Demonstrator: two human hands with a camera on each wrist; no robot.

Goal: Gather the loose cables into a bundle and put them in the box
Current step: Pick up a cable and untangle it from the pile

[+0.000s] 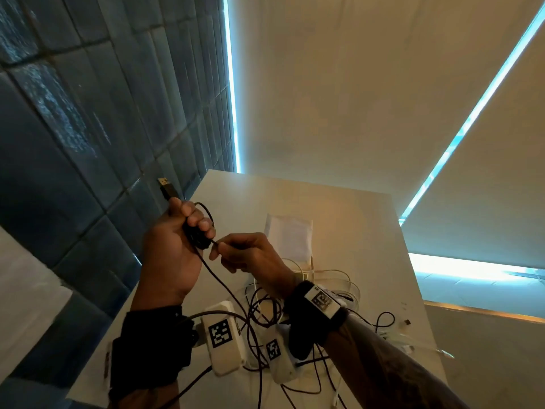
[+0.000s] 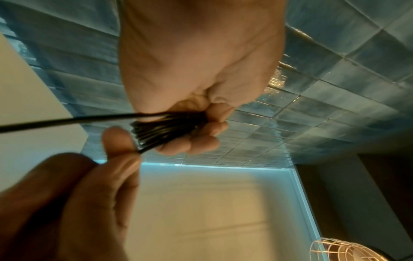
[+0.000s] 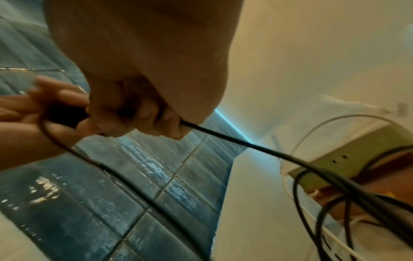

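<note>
My left hand (image 1: 188,228) is raised above the table's left edge and grips a coiled bundle of black cable (image 2: 165,128); the cable's USB plug (image 1: 166,187) sticks up out of the fist. Just right of it, my right hand (image 1: 233,252) pinches the same black cable (image 3: 245,143) between thumb and fingers. The cable's free length hangs down into a tangle of black and white cables (image 1: 295,314) lying on the table beneath my wrists. An open box (image 1: 290,240) with a pale lining stands beyond the hands at mid-table.
The white table (image 1: 354,219) ends at a blue tiled wall (image 1: 88,128) on the left and roller blinds (image 1: 383,84) behind. More cable ends and small plugs (image 1: 407,323) lie near the table's right edge. A wire-caged fan (image 2: 344,250) shows in the left wrist view.
</note>
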